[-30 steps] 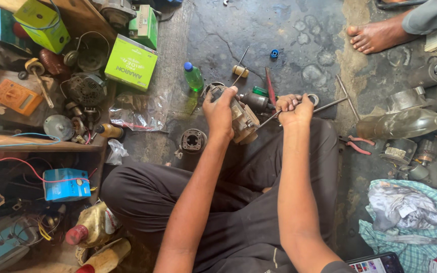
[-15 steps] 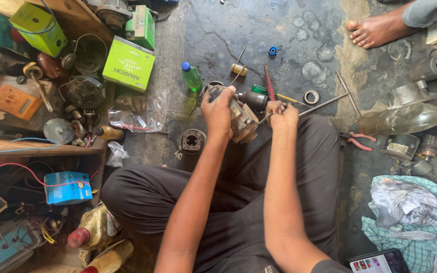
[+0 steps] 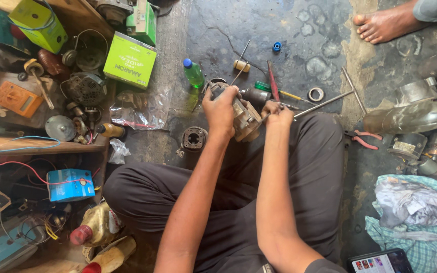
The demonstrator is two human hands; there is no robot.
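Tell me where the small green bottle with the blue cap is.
In the head view, the green bottle lies on the concrete floor, just beyond the left hand, between the green box and the metal motor part.

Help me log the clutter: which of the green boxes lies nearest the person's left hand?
The flat lime-green box beside the small green bottle. The other two green boxes sit farther up, toward the top edge, away from the left hand.

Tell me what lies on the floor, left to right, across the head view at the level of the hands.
Orange meter → green box → green bottle → left hand → motor part → right hand → tape ring → red-handled pliers.
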